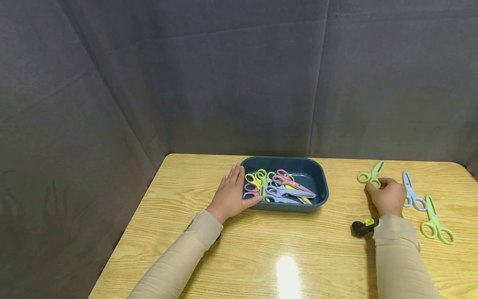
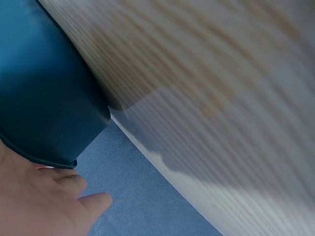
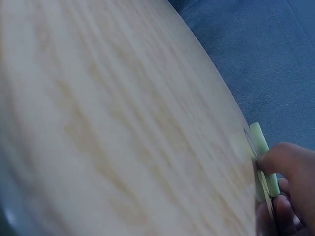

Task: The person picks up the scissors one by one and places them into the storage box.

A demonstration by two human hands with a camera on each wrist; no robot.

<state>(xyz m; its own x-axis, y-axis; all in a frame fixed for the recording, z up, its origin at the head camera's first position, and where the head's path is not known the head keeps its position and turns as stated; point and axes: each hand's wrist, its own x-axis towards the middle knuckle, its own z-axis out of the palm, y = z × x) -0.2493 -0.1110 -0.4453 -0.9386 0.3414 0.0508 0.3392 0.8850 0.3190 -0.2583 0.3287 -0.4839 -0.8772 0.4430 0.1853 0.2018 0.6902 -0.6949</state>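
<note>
A dark blue bin holds a pile of pink, yellow, green and blue scissors. My left hand lies with straight fingers along the bin's left rim, its thumb reaching over the front edge. In the left wrist view the fingers overlap the rim of the bin. Over at the right, my right hand pinches a pair of light green scissors by the handle loops, blades pointing away. The right wrist view shows the thumb and fingers on the green scissors.
Just right of my right hand are blue scissors, partly covered by it. Another pair of green scissors lies nearer the table's right side. A grey cloth hangs behind the wooden table.
</note>
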